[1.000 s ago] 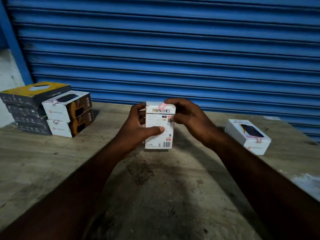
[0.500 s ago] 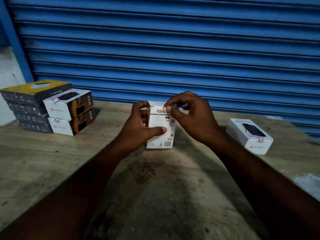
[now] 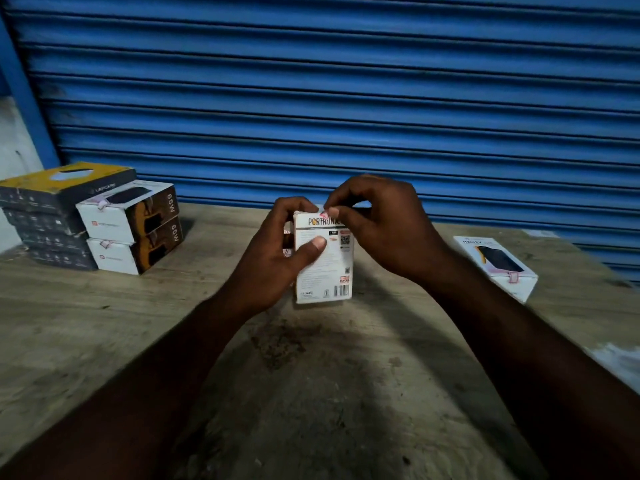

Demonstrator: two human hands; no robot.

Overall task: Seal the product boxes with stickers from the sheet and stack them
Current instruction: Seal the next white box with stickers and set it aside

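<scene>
**A:** What has changed in the last second?

**B:** The right hand [image 3: 377, 230] has moved from the side of the white box [image 3: 325, 271] up to its top front edge. Its curled fingertips [image 3: 333, 212] now pinch down on the pink sticker [image 3: 324, 215], which a second ago lay uncovered across that edge. The box has also turned slightly.

**A:** And the other hand?

**B:** The left hand [image 3: 273, 251] still grips the box, thumb across the printed face and fingers wrapped behind. The box stands upright on the wooden table [image 3: 104, 341], at the middle.

**A:** What does that mean for the job?

**B:** The seal seems to be getting its final rub-down. This box looks nearly ready to stack.

**A:** How many of each thing?

**B:** Two hands and one box in hand. At the left, two white boxes are stacked, an upper [image 3: 128, 216] and a lower [image 3: 135, 252]. Beside them is a dark pile [image 3: 45, 230], apparently four boxes, though it is dim. One white box lies alone at the right [image 3: 498, 265]. Four pink stickers show in all. The sheet cannot be made out.
</scene>
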